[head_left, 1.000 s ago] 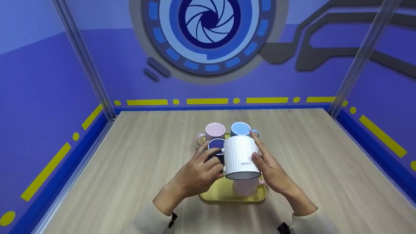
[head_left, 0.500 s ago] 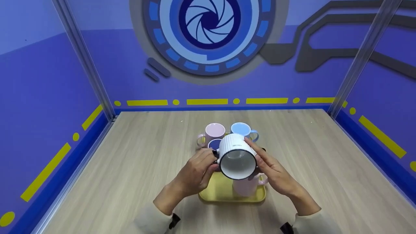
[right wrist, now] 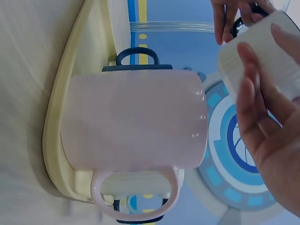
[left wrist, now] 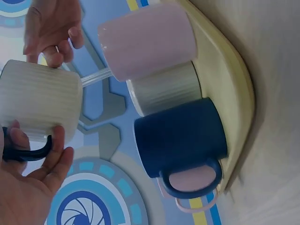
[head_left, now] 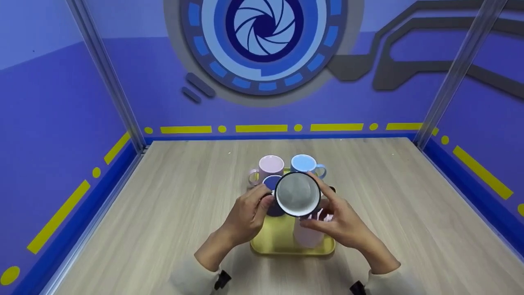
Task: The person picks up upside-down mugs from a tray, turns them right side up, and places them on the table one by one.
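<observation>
I hold a white ribbed mug [head_left: 298, 194] up above the tray, its black-rimmed mouth turned toward the head camera. My left hand [head_left: 245, 213] grips its black handle [left wrist: 28, 154]. Against the mug's other side, my right hand [head_left: 342, 219] spans the body, with fingers above and thumb below. Underneath is a yellow tray [head_left: 274, 243] bearing several mugs. Nearest is a pink mug [right wrist: 136, 119], then a navy mug [left wrist: 183, 136] at the left. Another white ribbed mug [left wrist: 166, 89] stands behind the front pink one, mostly hidden in the head view.
At the tray's back stand a second pink mug [head_left: 271, 164] and a light blue mug [head_left: 303, 163]. The wooden table [head_left: 184, 184] extends around the tray. Blue printed walls [head_left: 123, 82] with metal corner posts enclose it.
The white mug has tipped from mouth-down to facing the head camera. My left hand has shifted its hold on the handle; my right thumb has moved beneath the mug.
</observation>
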`<move>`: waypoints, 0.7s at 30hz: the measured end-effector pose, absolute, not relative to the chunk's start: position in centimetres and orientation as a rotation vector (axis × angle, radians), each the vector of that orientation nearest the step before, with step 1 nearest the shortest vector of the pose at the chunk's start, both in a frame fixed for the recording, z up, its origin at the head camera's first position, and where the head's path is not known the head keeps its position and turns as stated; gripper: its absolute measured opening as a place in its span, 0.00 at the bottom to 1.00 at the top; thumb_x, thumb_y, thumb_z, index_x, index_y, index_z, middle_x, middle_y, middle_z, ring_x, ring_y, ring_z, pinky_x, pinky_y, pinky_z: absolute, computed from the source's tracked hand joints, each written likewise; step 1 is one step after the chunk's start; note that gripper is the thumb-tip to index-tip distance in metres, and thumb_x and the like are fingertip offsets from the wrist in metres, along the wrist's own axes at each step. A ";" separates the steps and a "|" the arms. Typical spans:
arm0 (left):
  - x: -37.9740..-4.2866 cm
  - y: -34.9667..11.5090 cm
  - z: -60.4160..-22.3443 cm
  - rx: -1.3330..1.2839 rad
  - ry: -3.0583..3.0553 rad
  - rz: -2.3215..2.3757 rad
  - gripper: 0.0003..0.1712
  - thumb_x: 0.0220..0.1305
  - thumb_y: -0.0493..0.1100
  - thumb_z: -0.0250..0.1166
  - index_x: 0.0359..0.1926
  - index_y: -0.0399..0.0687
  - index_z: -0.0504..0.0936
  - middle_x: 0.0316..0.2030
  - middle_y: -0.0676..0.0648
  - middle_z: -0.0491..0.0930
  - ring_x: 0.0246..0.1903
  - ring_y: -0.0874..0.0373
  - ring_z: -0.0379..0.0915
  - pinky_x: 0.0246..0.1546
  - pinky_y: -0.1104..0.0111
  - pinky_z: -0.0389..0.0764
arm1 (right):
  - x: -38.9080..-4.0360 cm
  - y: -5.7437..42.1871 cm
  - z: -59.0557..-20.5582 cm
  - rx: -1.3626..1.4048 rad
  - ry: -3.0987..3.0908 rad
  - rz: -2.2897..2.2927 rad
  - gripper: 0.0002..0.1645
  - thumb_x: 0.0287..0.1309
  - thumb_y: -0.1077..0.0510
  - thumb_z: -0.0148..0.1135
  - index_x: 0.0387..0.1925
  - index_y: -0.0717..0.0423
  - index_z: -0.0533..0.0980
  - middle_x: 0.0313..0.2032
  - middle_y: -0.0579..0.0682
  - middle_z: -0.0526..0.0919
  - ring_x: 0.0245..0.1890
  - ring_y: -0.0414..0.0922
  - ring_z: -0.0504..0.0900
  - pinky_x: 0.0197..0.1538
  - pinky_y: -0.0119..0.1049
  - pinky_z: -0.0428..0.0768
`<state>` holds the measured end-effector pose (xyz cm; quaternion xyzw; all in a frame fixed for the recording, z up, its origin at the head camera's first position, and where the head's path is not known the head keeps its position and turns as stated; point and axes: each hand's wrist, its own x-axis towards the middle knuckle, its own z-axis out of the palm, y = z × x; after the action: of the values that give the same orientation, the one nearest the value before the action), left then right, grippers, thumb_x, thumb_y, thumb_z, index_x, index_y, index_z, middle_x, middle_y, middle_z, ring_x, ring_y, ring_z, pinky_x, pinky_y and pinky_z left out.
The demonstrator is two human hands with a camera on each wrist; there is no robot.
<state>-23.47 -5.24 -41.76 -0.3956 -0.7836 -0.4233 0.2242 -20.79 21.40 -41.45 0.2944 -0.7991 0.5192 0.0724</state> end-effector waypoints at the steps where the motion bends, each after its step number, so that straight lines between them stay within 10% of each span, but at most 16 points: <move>1: -23.3 -5.2 -41.7 -1.082 -2.193 -1.206 0.09 0.79 0.40 0.55 0.38 0.44 0.74 0.31 0.50 0.73 0.33 0.66 0.66 0.33 0.73 0.71 | -20.7 21.3 -41.5 0.849 -2.400 1.521 0.61 0.54 0.58 0.80 0.82 0.44 0.53 0.30 0.49 0.87 0.29 0.38 0.82 0.32 0.33 0.82; 14: -23.2 -4.8 -40.8 -1.059 -2.323 -1.950 0.20 0.84 0.48 0.47 0.39 0.35 0.70 0.33 0.49 0.70 0.35 0.60 0.70 0.39 0.73 0.75 | -20.2 21.0 -41.5 0.778 -2.340 1.607 0.50 0.56 0.59 0.78 0.76 0.52 0.62 0.24 0.49 0.88 0.20 0.46 0.87 0.28 0.37 0.85; 21: -23.1 -4.5 -40.8 -0.974 -2.283 -2.228 0.26 0.85 0.53 0.40 0.42 0.32 0.67 0.31 0.46 0.69 0.34 0.54 0.80 0.40 0.58 0.89 | -19.9 20.7 -41.4 0.697 -2.414 1.597 0.45 0.58 0.55 0.77 0.72 0.56 0.65 0.19 0.46 0.84 0.16 0.46 0.84 0.30 0.34 0.84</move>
<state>-23.10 -4.51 -40.81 -0.2906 -0.6813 -0.6649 -0.0966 -19.92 20.71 -41.43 0.2332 -0.8081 0.5347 0.0819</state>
